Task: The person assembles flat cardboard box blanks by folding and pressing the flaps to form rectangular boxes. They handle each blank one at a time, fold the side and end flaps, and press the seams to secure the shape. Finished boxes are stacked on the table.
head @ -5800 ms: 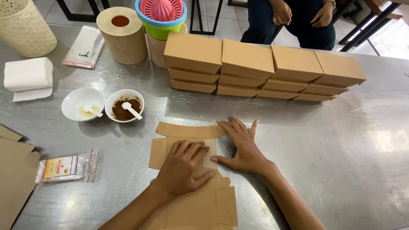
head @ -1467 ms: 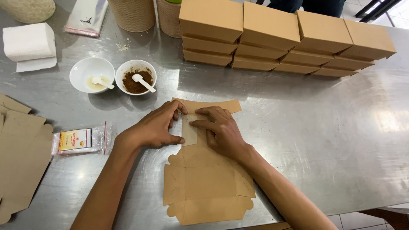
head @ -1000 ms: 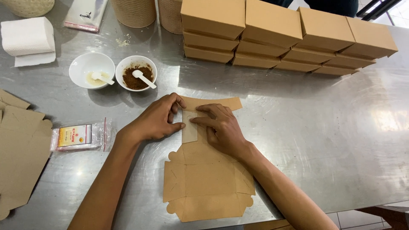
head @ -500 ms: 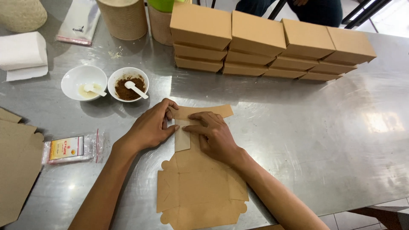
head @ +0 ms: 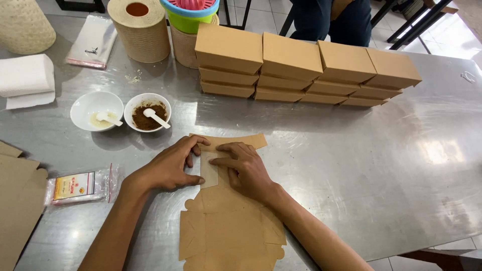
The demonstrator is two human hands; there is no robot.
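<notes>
A flat brown cardboard box blank [head: 228, 233] lies on the steel table [head: 381, 165] in front of me. My left hand [head: 173, 165] presses on its far left part, thumb and fingers around a folded-over flap whose pale inner side [head: 209, 170] shows. My right hand [head: 246, 168] lies flat on the blank just right of that flap, fingers pointing left and touching it. A narrow strip of the blank [head: 251, 141] sticks out beyond both hands.
Folded brown boxes [head: 301, 70] are stacked in rows at the back. Two white bowls, one with pale paste [head: 96, 110] and one with brown powder [head: 147, 111], hold spoons. More flat blanks [head: 17, 200], a plastic packet [head: 80, 184], paper rolls and a standing person [head: 334, 20] surround the table.
Across the earlier frames both hands shifted from pressing the blank flat to folding a flap at its far end. In the last half second they barely moved; the view shifted slightly.
</notes>
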